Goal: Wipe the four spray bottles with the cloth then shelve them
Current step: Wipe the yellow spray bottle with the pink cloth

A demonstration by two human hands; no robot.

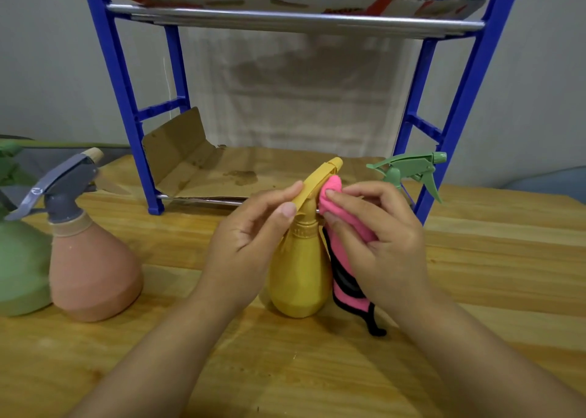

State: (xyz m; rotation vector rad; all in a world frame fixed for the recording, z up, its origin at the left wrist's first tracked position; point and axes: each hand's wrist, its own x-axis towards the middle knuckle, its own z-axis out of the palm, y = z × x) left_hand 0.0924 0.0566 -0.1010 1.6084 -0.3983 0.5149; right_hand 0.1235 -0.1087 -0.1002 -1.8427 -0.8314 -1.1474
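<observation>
On a wooden bench (475, 275) in front of a blue-framed shelf rack (469, 78), a person is wiping a yellow spray bottle (299, 278) that is standing upright near the bench's middle, seen from the head camera. The left hand (250, 230) is pinching the bottle's yellow trigger head between thumb and fingertips, steadying it. The right hand (377, 236) is closed around a pink cloth (344, 249) with black trim, pressing a bunched end of it against the underside of the spray head while the rest is hanging down beside the bottle's right flank.

To the left, a terracotta-pink spray bottle (95, 271) with a grey trigger is standing on the bench, touching or just beside a green spray bottle (19, 268) that is cut off by the frame's edge. At the right, behind the rack's blue upright, only the green trigger head (409, 170) of a fourth sprayer is showing; whether its body is resting on the bench or on the rack cannot be told.

The rack's lower tier is carrying only a stained sheet of cardboard (203, 167), and no bottle is visible on the upper tier either. Judging from this, the job is looking early: one bottle is being cleaned, none appears shelved, and the others are waiting their turn.
</observation>
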